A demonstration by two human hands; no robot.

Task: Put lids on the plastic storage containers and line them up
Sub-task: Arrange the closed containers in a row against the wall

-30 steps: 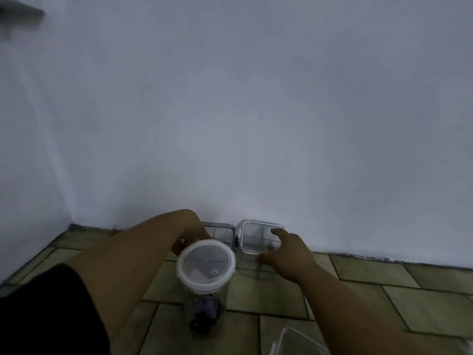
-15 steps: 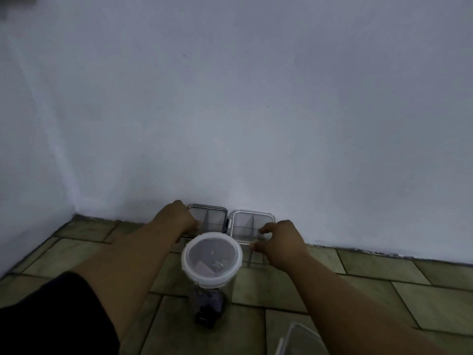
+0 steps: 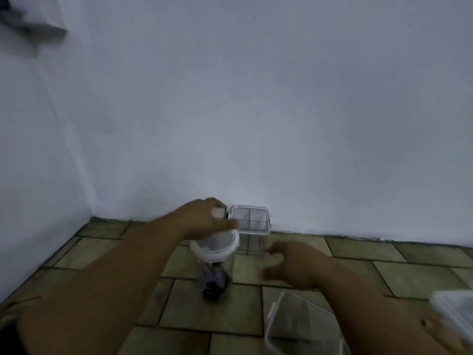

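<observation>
Half a sec earlier both hands were at the two square boxes by the wall (image 3: 256, 124); since then they'd left them. L hand (image 3: 202, 219) had come nearer and now lay across the far rim of the jar lid (image 3: 217, 252), one finger stretched out to the right over it. The view was too blurred to say whether it gripped the lid or only rested on it. R hand (image 3: 297, 267) had drawn back toward the near side and hovered over the floor (image 3: 358, 249), fingers loosely curled, holding nothing, apart from every container. The jar (image 3: 212, 275) stood upright on the tiles w/ its lid on and something dark at the bottom, just near of the boxes. The right box (image 3: 250, 220) sat lidded against the wall. The left box (image 3: 226, 215) was mostly hidden behind L hand, only a bit of its edge showing, so its lid couldn't be checked. Judging from that, the pair at the wall looked done and placed, and the jar seemed next in line, prob. to be pressed shut or shifted into the row. Still to do: an open tub (image 3: 302, 326) at the near right had no lid, and a pale blurred piece (image 3: 453, 310) at the right edge may have been its lid, tho that couldn't be told.
</observation>
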